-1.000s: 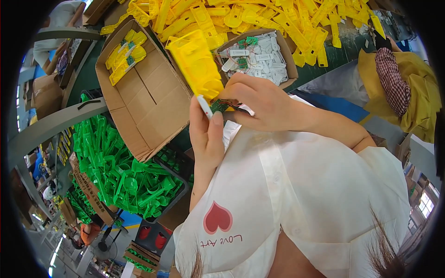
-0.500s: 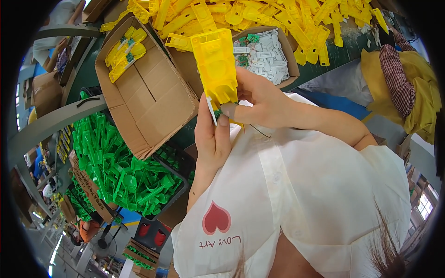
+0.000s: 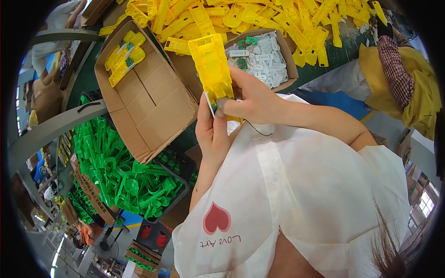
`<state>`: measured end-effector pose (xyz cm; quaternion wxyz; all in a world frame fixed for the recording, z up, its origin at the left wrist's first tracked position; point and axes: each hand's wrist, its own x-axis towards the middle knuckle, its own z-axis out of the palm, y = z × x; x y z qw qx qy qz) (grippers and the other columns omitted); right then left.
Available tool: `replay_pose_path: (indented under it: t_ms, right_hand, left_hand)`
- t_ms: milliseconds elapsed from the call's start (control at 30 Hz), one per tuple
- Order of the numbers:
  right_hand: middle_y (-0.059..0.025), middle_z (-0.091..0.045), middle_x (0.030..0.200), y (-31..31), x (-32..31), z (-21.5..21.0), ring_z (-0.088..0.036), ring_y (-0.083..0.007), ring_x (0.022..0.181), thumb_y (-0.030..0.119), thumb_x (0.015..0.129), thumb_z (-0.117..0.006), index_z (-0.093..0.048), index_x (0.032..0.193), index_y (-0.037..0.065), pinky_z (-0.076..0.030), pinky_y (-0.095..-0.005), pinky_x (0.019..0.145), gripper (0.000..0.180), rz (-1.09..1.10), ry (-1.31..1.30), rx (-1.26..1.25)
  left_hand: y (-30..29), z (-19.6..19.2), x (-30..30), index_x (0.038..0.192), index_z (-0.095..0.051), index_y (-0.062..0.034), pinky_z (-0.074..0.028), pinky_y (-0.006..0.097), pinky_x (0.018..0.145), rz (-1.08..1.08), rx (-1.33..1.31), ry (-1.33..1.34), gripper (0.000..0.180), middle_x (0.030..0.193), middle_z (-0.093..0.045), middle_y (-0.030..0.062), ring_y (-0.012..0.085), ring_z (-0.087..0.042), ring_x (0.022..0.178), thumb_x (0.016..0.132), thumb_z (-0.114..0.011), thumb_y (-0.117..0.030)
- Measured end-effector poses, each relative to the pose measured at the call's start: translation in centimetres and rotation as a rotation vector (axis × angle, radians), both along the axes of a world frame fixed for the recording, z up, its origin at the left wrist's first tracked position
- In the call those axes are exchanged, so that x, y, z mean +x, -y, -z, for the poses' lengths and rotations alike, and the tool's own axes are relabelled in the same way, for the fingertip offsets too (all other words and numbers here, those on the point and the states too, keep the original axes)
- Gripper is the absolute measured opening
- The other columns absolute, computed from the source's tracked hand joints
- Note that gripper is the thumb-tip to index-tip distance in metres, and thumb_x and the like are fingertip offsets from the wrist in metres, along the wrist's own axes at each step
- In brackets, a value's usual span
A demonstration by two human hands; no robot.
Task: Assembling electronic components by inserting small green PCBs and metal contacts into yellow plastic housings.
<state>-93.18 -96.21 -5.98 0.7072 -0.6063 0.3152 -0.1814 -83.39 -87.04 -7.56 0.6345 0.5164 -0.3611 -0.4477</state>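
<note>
Yellow part (image 3: 213, 69): a long, flat plastic piece with an open rectangular frame at its far end; you hold it upright above the near edge of the bench (image 3: 324, 69).
Right hand (image 3: 248, 99): your fingers close round its lower end.
Left hand (image 3: 212, 132): thumb and fingers pinch a thin white strip (image 3: 209, 103) against that end.
Small carton (image 3: 259, 58): just behind, full of white pieces.

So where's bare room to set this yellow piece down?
The large cardboard box floor is mostly bare below its few yellow pieces. Crowded: the yellow parts pile, the small box of white parts, and the green parts bin.
</note>
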Motion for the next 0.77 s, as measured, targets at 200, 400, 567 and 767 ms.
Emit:
replay_pose_path:
  t_ms: [200, 400, 567, 767]
  right_hand:
    - [-0.0062, -0.056, 0.09, 2.6, -0.9, 0.5, -0.053, -0.0116, 0.081, 0.019, 0.073, -0.066, -0.044, 0.102, 0.0, -0.043, -0.0247, 0.07, 0.042, -0.246, 0.115, 0.327]
    - [-0.0052, -0.052, 0.076, 0.9, -0.1, -1.8, -0.053, -0.0161, 0.069, 0.009, 0.068, -0.066, -0.048, 0.101, 0.004, -0.044, -0.0264, 0.061, 0.038, 0.001, 0.02, -0.762]
    - [-0.005, -0.049, 0.07, 0.4, 1.2, 0.0, -0.05, -0.0158, 0.061, 0.003, 0.065, -0.065, -0.051, 0.09, 0.003, -0.041, -0.0266, 0.053, 0.029, 0.091, -0.025, -0.925]
    - [-0.0006, -0.054, 0.077, 3.4, 1.1, -1.7, -0.052, -0.0143, 0.067, 0.006, 0.078, -0.055, -0.054, 0.084, 0.009, -0.043, -0.0276, 0.056, 0.007, -0.125, 0.018, -0.297]
  left_hand:
    - [1.4, 0.1, 2.5, 0.118, -0.037, 0.0006, -0.042, 0.029, 0.079, 0.153, -0.141, -0.353, 0.033, 0.109, -0.05, 0.0146, 0.0206, -0.052, 0.092, 0.088, -0.035, -0.012]
    - [1.6, 0.0, 3.0, 0.122, -0.032, -0.0001, -0.041, 0.035, 0.084, 0.081, -0.086, -0.626, 0.04, 0.116, -0.044, 0.0145, 0.023, -0.051, 0.097, 0.092, -0.026, -0.026]
    - [2.0, 0.3, 1.7, 0.127, -0.027, -0.0021, -0.035, 0.035, 0.093, 0.039, -0.042, -0.625, 0.043, 0.12, -0.041, 0.0101, 0.0216, -0.042, 0.11, 0.092, -0.03, -0.027]
    - [2.4, 0.0, 1.9, 0.119, -0.037, -0.0016, -0.035, 0.034, 0.091, -0.055, -0.095, -0.646, 0.039, 0.117, -0.045, 0.009, 0.0203, -0.045, 0.107, 0.091, -0.034, -0.029]
